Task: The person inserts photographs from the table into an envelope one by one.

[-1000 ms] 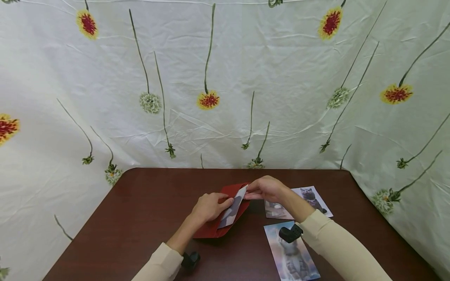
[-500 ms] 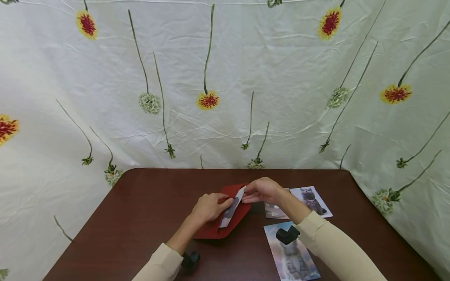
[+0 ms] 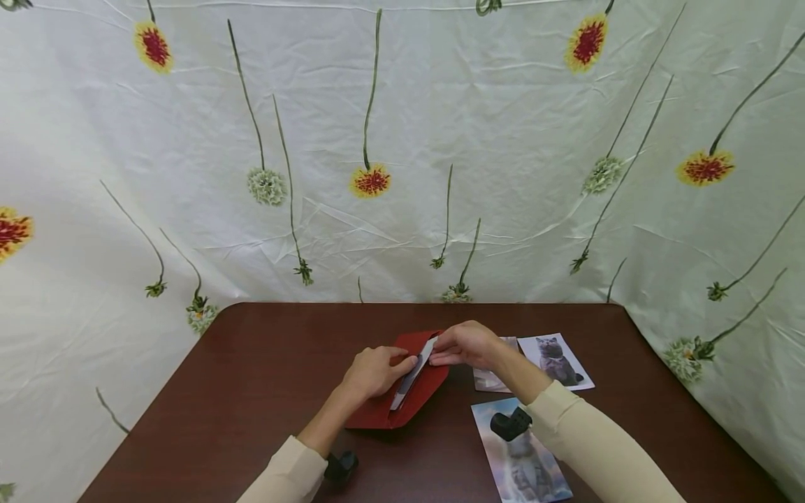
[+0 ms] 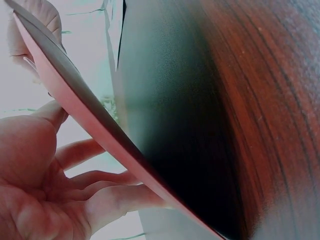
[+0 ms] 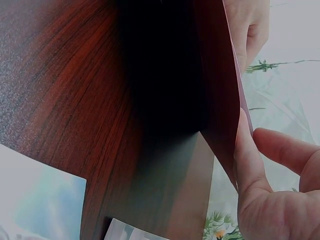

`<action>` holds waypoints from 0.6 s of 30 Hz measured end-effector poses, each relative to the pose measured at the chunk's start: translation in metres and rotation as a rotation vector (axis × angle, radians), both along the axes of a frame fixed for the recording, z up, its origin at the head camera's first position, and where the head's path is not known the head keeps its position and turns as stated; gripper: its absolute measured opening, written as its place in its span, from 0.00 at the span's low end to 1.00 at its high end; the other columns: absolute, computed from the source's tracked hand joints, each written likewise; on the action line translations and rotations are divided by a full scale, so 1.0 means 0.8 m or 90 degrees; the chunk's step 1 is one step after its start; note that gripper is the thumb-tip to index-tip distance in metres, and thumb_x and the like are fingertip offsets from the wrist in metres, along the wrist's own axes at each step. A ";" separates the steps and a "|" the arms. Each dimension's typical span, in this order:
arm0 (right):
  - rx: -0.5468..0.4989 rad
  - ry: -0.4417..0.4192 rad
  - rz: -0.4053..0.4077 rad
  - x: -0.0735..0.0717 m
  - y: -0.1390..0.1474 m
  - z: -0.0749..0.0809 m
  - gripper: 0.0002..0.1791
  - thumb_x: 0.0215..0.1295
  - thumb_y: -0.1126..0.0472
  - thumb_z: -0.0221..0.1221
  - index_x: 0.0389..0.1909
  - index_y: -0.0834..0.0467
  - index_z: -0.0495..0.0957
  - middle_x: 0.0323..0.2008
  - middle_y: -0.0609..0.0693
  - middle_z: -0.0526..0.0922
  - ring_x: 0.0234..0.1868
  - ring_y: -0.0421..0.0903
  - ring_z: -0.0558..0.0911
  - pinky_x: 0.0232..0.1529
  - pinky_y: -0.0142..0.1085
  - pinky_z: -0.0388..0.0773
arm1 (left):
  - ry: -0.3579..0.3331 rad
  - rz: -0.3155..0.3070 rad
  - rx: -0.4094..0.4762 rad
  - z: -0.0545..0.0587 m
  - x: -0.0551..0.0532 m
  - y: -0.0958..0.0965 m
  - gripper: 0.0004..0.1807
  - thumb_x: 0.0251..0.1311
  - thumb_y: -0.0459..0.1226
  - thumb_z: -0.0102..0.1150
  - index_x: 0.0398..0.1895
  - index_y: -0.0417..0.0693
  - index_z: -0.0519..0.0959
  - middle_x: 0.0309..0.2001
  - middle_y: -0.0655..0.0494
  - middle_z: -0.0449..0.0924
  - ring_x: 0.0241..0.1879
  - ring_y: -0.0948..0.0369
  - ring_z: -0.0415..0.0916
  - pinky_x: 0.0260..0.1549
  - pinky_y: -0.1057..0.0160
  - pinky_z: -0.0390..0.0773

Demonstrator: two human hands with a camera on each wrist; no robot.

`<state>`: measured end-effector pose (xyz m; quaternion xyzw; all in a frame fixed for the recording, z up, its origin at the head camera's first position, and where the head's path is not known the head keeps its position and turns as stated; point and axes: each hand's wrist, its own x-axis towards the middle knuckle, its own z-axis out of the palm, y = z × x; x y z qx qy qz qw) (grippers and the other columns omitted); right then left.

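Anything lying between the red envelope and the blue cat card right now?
No, only bare tabletop lies between the red envelope and the blue cat card; the head view shows that gap.

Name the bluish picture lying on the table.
The front picture, lying by itself; behind it, the right picture is white-backed, the partly covered picture pale.

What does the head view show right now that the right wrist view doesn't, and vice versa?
Only the head view shows the beige sleeves, the black wrist cameras and the gray cat printed on the white picture at the right.

Only the right wrist view shows the face of the red envelope turned toward the table.

Both show the left hand and right hand, part of the blue picture and the flowered cloth.
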<state>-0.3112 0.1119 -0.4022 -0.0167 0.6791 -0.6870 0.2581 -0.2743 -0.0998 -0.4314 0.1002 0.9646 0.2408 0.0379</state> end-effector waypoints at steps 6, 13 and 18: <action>0.010 0.001 0.007 -0.002 -0.003 -0.004 0.14 0.68 0.75 0.52 0.49 0.82 0.75 0.33 0.59 0.84 0.30 0.47 0.88 0.41 0.38 0.86 | -0.001 0.000 0.001 0.000 0.000 0.000 0.27 0.69 0.57 0.56 0.62 0.52 0.82 0.57 0.46 0.84 0.46 0.51 0.83 0.43 0.50 0.82; 0.021 -0.002 0.009 -0.004 -0.005 -0.008 0.13 0.67 0.77 0.53 0.49 0.82 0.74 0.34 0.62 0.84 0.28 0.47 0.88 0.39 0.38 0.86 | 0.003 -0.005 0.009 0.000 0.001 0.001 0.27 0.69 0.56 0.57 0.62 0.50 0.82 0.57 0.46 0.85 0.52 0.47 0.83 0.47 0.47 0.82; 0.046 0.004 0.013 -0.002 -0.008 -0.007 0.13 0.67 0.76 0.53 0.49 0.81 0.75 0.33 0.62 0.85 0.28 0.46 0.88 0.39 0.37 0.86 | 0.002 -0.002 0.003 0.001 0.001 0.002 0.27 0.69 0.56 0.57 0.62 0.51 0.82 0.57 0.47 0.84 0.53 0.47 0.82 0.48 0.47 0.82</action>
